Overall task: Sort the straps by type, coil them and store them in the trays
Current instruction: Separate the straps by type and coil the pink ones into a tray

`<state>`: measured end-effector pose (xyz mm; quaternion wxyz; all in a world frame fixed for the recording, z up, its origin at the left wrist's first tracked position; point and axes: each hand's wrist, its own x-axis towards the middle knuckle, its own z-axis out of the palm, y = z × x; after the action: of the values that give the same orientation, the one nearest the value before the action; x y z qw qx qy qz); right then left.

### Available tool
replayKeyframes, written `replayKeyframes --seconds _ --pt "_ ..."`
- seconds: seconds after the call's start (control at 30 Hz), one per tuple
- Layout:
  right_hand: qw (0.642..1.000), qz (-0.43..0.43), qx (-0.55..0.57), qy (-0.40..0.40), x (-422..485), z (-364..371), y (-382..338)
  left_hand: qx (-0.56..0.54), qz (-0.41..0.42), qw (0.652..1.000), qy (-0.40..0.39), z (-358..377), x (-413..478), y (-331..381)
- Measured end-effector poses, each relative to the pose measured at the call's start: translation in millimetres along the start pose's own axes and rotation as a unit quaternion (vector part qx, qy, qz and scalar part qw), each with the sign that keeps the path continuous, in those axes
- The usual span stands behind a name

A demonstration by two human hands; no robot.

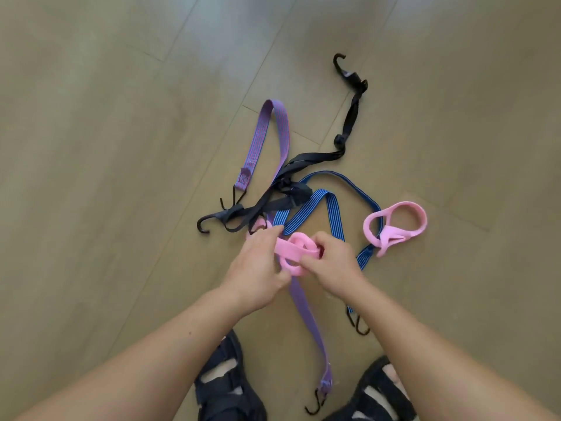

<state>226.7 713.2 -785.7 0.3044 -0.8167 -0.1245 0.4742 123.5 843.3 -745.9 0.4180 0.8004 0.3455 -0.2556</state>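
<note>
Both hands hold one pink strap [299, 249] above the floor. My left hand [258, 265] pinches its flat length while my right hand [329, 256] grips the coiled loop. A second pink strap [394, 227] lies loosely looped on the floor to the right. A purple hooked strap [274, 129] runs from the top of the pile down under my hands to a hook near my feet. Black hooked straps [349, 123] and a blue striped hooked strap [332, 205] lie tangled in the middle. No tray is in view.
The wooden plank floor [106, 147] surrounds the pile. My two feet in dark sandals [224, 381] stand at the bottom edge, close to the purple strap's lower hook [317, 404]. A blue strap hook [358, 325] lies under my right forearm.
</note>
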Motion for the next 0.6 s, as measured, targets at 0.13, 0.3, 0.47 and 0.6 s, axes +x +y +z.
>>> replayKeyframes --seconds 0.13,0.3,0.47,0.6 --pt "0.989 -0.073 0.119 -0.045 -23 -41 -19 -0.016 0.047 0.996 -0.073 -7 6 27" --pt "0.990 -0.025 0.113 0.082 -13 -77 6 -0.124 -0.006 0.992 -0.036 -7 15 60" --pt "0.951 0.054 -0.265 0.149 15 -104 70 -0.220 -0.071 0.973 -0.001 0 20 72" --pt "0.901 0.071 -0.426 0.039 26 -102 101 -0.249 -0.120 0.961 -0.008 10 19 71"
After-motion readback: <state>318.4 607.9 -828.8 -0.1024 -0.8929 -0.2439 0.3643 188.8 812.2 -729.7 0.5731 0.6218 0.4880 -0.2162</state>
